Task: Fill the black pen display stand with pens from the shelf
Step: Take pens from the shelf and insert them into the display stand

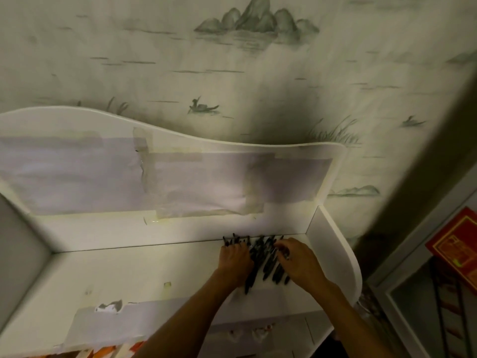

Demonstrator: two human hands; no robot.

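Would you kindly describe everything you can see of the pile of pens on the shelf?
The pile of pens is a loose heap of slim, dark, near-black sticks, probably plastic, lying flat and mostly parallel, pointing toward the back panel. It sits at the right end of the white shelf, near the side wall. The left hand rests on its left edge and the right hand on its right, fingers curled among the pens. The picture is blurred, so caps, clips and the count cannot be told.

There is one white shelf [144,270]. On it lies one heap of black pens [263,259], too many and too blurry to count. Two hands are on the heap: one left hand [235,257] and one right hand [300,259]. One red box [456,244] is off to the side.
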